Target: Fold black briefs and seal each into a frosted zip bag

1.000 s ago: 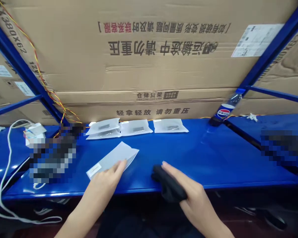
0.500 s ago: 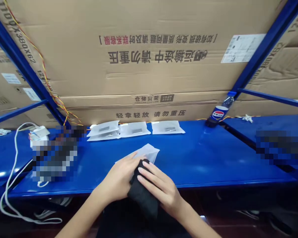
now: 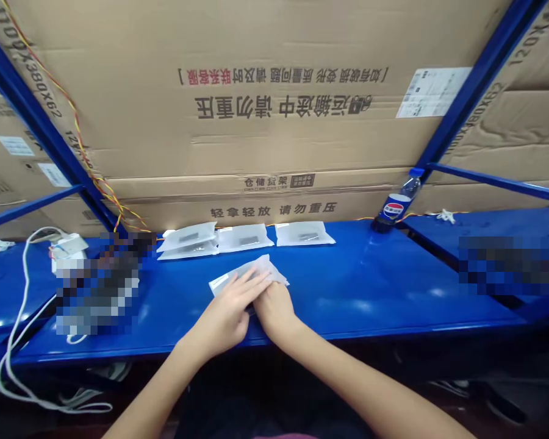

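Observation:
A frosted white plastic pouch (image 3: 263,266) lies on the blue shelf in front of me. My left hand (image 3: 231,308) rests across its near side with the fingers stretched out flat over the pouch and beside my right hand. My right hand (image 3: 274,311) is bent down at the wrist, and its fingers reach in at the pouch's near edge, out of sight. Whether they hold anything cannot be seen. No black cloth shows now. Farther back lie several similar pouches (image 3: 247,238), each with a dark mark; two at the left overlap.
A cola bottle (image 3: 396,204) leans against the frame post at the back right. Cardboard (image 3: 274,146) closes off the back of the blue shelf (image 3: 370,299). At the left are a white cable (image 3: 25,305), a white box (image 3: 68,251) and a blurred-out object (image 3: 105,292).
The black cloth, held between both hands earlier, has gone from view. My right hand has moved forward and turned down into the pouch's near edge. My left hand now lies flatter over it.

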{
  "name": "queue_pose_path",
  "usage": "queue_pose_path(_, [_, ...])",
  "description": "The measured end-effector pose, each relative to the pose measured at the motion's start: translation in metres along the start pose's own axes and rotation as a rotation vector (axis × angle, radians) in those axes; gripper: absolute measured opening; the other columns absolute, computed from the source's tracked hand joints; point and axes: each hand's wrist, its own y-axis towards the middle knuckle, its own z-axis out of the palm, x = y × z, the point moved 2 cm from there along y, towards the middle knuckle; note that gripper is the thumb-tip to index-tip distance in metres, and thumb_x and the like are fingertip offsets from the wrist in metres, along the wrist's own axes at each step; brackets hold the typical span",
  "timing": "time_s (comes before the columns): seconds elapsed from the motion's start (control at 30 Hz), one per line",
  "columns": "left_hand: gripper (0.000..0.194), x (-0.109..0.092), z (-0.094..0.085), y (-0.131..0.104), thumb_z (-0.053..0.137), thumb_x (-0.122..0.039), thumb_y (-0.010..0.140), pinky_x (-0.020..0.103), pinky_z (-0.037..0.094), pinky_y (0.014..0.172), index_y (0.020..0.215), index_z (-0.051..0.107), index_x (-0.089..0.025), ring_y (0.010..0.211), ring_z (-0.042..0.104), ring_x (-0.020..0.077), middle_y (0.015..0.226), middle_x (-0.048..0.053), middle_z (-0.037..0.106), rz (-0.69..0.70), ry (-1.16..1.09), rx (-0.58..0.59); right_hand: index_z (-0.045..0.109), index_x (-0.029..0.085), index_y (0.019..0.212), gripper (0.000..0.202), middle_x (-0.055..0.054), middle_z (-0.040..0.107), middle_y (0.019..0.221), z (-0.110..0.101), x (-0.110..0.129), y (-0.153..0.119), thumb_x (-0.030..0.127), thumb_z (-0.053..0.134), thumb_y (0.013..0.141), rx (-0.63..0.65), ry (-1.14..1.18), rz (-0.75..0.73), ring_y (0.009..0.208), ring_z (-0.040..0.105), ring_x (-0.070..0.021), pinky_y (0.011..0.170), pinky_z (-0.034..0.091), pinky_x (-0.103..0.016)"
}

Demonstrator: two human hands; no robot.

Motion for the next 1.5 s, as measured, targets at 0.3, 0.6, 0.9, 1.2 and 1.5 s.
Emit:
queue_pose_path(0.3, [0.037,0.007,-0.02,-0.053,0.053,-0.008,0.097,0.047,0.061,0.107,0.12,0.078,-0.024,0.137,0.065,0.0299,0.143,0.011,0.071,0.008,0.277,-0.125,0.069,0.012,0.135,0.037,-0.018,0.077,0.128,-0.066,-0.022,-0.039,0.003,0.054,0.102,-0.275,0.023,-0.443,0.128,0.07,-0.0277,0.1,0.065,-0.039])
queue_pose_path(0.6, [0.045,-0.005,-0.005,-0.077,0.045,-0.012,0.108,0.032,0.061,0.106,0.15,0.059,-0.019,0.118,0.076,0.0208,0.131,0.01,0.078,0.143,0.249,-0.307,0.073,0.018,0.129,0.03,-0.01,0.082,0.113,-0.085,0.017,-0.057,0.016,0.063,0.101,-0.425,0.129,-0.364,0.112,0.076,-0.0262,0.099,0.065,-0.043])
queue_pose_path(0.9, [0.073,-0.02,0.007,-0.078,0.054,-0.007,0.105,0.027,0.066,0.095,0.17,0.024,-0.022,0.102,0.082,0.0196,0.12,0.008,0.082,0.017,0.163,-0.446,0.077,0.013,0.095,0.026,-0.008,0.078,0.085,-0.083,0.031,-0.035,0.006,0.053,0.102,-0.398,0.202,-0.475,0.08,0.072,-0.0204,0.069,0.062,-0.031])
queue_pose_path(1.2, [0.062,-0.036,-0.003,-0.063,0.053,-0.014,0.108,0.023,0.067,0.083,0.167,0.035,-0.023,0.087,0.083,0.0173,0.11,0.006,0.084,-0.056,0.113,-0.454,0.074,0.015,0.089,0.019,-0.006,0.073,0.08,-0.074,0.027,-0.042,0.007,0.06,0.1,-0.328,0.153,-0.496,0.075,0.066,-0.0191,0.065,0.054,-0.031])
queue_pose_path(1.5, [0.037,-0.031,-0.04,-0.069,0.058,-0.016,0.105,0.03,0.064,0.092,0.141,0.064,-0.024,0.089,0.081,0.0171,0.099,0.0,0.084,-0.13,0.199,-0.447,0.075,0.015,0.094,0.023,-0.009,0.078,0.092,-0.096,-0.031,-0.05,0.006,0.055,0.103,-0.369,-0.043,-0.611,0.085,0.071,-0.0203,0.081,0.061,-0.035])
